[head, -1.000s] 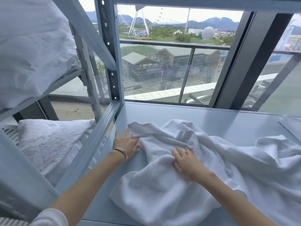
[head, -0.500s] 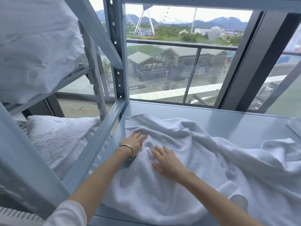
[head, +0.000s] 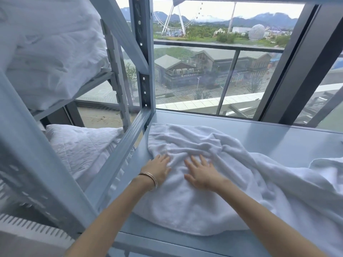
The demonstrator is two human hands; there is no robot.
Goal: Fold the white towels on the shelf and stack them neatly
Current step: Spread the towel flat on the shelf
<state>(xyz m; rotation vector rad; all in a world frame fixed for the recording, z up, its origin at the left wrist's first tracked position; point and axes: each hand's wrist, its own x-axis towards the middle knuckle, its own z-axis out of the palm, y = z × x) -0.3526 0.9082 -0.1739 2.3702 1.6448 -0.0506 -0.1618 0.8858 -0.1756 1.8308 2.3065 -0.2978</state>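
Smoothing is the step in hand, judging by how both hands lie flat on the crumpled white terry towel (head: 194, 197) spread over the pale blue metal shelf (head: 269, 134). The left hand (head: 159, 168), with thin metal bangles (head: 150, 178) at the wrist, presses the cloth near the shelf's left edge, fingers straight and together. The right hand (head: 201, 173) lies just beside it, palm down, fingers spread and straight, gripping nothing. The hands are apart but close, neither curled round any fold.

The towel reaches from the shelf's back-left corner toward the front edge and trails off to the right, where it bunches into loose ridges. A band of wrinkles sits just beyond the fingertips, so that part is not yet flat. No folded towel or stack shows on this shelf, and the task looks to be at an early stage.

The next move probably calls for pushing those ridges out toward the back and right, then finding a free edge or corner to pinch and bring over for the first fold. The bunched right part would need straightening first, or the fold will come out uneven.
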